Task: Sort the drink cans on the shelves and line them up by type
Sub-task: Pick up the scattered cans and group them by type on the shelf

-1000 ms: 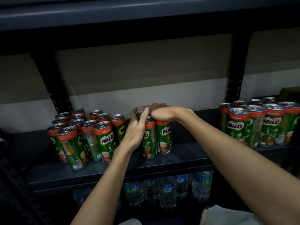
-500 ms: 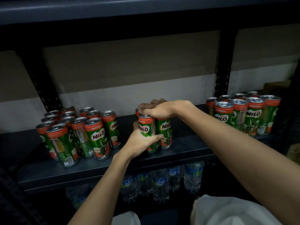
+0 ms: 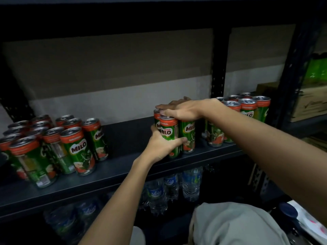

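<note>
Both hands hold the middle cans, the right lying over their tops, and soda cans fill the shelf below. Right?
Not quite. In the head view, water bottles, not soda cans, fill the shelf below. The left hand grips the middle cans; the right hand lies over their tops.

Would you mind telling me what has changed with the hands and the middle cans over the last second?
The left hand, flat against the middle cans a second ago, has dropped and wrapped round the front can. The right hand stays spread over their tops. The left cans and right cans have not been touched.
</note>
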